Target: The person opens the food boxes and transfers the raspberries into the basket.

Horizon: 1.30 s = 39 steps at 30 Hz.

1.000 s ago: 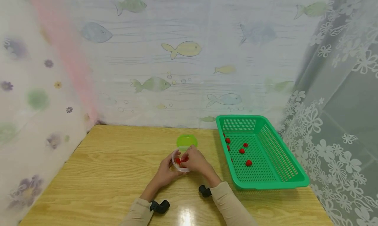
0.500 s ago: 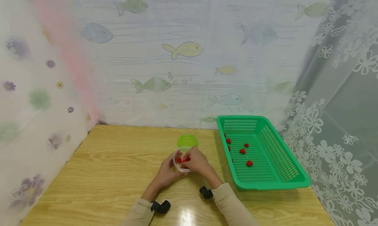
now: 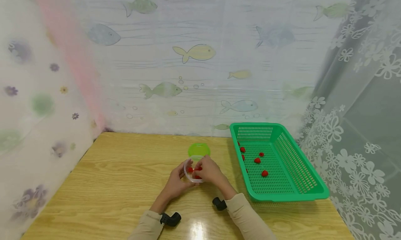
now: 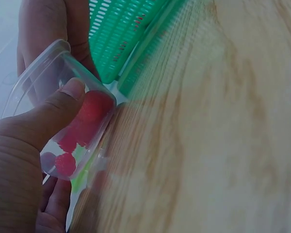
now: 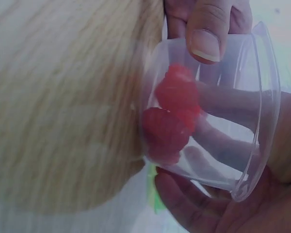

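My left hand (image 3: 177, 185) holds a small clear plastic container (image 5: 267, 121) round its outside, with the left thumb (image 4: 53, 109) against the near wall. Several raspberries (image 5: 166, 131) lie at the bottom of the container, visible through its side. From the right, my right hand (image 3: 212, 171) reaches in through the mouth, and its thumb and a finger pinch a raspberry (image 5: 179, 87) there. Other fingers of that hand stay outside the wall. In the head view the right hand covers part of the container.
A large green perforated basket (image 3: 288, 197) stands on the right of the wooden table (image 3: 125, 177), with a few raspberries (image 3: 264, 173) inside. Just behind the container lies a light green lid (image 3: 199, 149). A fish-patterned curtain (image 3: 200, 93) hangs along the back edge.
The fingers of my right hand have shifted slightly inside the container, and more of the red raspberries shows now. The left hand keeps its hold; basket and lid stay put.
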Tool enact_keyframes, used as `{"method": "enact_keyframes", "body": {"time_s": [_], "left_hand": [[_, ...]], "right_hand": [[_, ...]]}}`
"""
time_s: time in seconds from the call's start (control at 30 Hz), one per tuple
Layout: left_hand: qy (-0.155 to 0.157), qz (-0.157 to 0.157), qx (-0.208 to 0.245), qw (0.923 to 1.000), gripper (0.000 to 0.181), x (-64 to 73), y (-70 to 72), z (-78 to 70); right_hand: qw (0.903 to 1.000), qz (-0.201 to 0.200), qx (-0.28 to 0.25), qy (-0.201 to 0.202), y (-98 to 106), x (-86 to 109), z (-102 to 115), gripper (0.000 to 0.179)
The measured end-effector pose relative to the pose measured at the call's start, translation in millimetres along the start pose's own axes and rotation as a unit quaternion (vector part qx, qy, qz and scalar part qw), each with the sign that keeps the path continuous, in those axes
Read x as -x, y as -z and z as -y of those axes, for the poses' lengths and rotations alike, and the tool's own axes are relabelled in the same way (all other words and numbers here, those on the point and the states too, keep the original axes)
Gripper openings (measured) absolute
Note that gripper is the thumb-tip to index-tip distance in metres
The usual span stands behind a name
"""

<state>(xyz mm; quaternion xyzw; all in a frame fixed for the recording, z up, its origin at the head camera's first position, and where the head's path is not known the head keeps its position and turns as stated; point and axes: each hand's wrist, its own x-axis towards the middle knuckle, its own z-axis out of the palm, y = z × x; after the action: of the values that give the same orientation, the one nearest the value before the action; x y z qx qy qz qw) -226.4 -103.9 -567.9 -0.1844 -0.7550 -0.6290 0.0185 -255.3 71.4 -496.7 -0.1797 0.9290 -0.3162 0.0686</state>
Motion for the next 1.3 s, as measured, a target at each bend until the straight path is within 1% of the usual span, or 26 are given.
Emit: {"method": "enact_keyframes", "body": {"time_s": [0.2,0.37,0.53,0.63,0.77,0.9,1.0,1.1,1.2,1.3], "left_hand": [[-0.007,-0.01,0.015,0.9998,0.092,0.2,-1.5,-0.5],[0.001,-0.005,0.008,1.0,0.093,-0.1,-1.9,-1.3],[0.007,0.0,-0.001,1.0,0.093,0.2,-0.9,-2.8],[0.013,0.001,-0.002,0.9999,0.092,-0.1,-0.2,-4.2],[0.011,0.0,0.001,0.9999,0.09,-0.6,0.6,-2.4],[0.01,-0.002,-0.002,0.9999,0.089,-1.6,0.8,-1.1],[0.014,-0.004,-0.003,0.9999,0.089,-2.5,0.9,-0.3],[0.016,-0.004,-0.001,0.9999,0.09,-3.1,0.7,1.0],[0.018,-0.002,0.003,0.9998,0.092,-3.6,0.3,2.2],[0.018,0.0,0.008,0.9998,0.093,-3.6,-0.3,1.5]], "right_hand": [[0.9991,-0.018,-0.039,-0.008,-2,2.5,-5,0.012],[0.997,-0.05,-0.057,0.009,0,5.8,-7,0.011],[0.9924,-0.079,-0.091,0.025,3,11.7,-6,0.009],[0.9903,-0.093,-0.101,0.02,5,14.0,-6,0.008],[0.9864,-0.119,-0.114,0.003,8,16.4,-5,0.008],[0.981,-0.131,-0.143,-0.001,12,19.8,-2,0.008],[0.975,-0.138,-0.174,0.012,16,23.1,1,0.009],[0.9659,-0.142,-0.215,0.028,20,27.4,4,0.01],[0.9532,-0.143,-0.263,0.041,24,32.6,8,0.013],[0.9396,-0.141,-0.309,0.039,30,37.8,14,0.017]]}}
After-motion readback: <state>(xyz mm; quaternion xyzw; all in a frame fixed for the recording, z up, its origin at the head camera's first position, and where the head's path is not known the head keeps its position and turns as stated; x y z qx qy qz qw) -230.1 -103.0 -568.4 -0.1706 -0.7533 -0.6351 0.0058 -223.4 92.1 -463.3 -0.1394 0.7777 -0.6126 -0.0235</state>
